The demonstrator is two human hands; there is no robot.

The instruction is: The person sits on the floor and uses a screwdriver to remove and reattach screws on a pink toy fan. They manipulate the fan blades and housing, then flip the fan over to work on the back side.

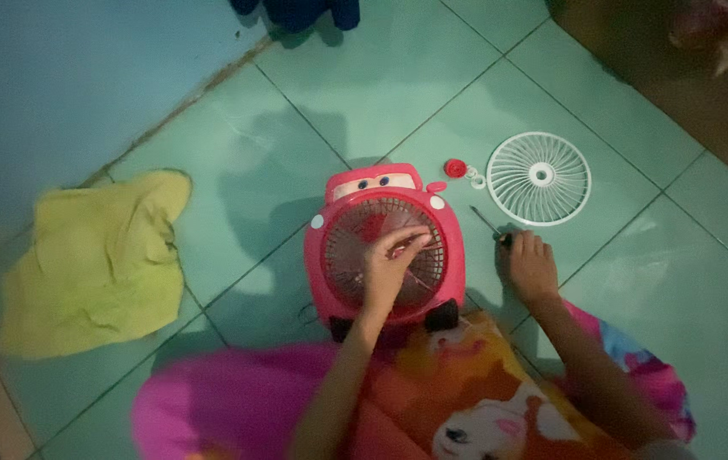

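Observation:
A pink toy-car-shaped box fan (pixel 383 247) lies face up on the green tiled floor. My left hand (pixel 391 263) rests on its round front grille, fingers pinched together near the centre. To the right of the fan, my right hand (pixel 530 264) is shut on a screwdriver (pixel 486 223), its thin shaft pointing up-left along the floor. A white round fan grille (pixel 539 177) lies on the floor beyond my right hand. Beside that grille sit a small red cap (pixel 455 168) and a small white ring (pixel 475 179).
A yellow-green cloth (pixel 95 264) lies crumpled on the floor at the left, near the blue wall (pixel 57 77). A dark blue object (pixel 300 12) sits at the top edge. A brown mat (pixel 679 77) covers the top right corner. My pink patterned clothing (pixel 432 400) fills the bottom.

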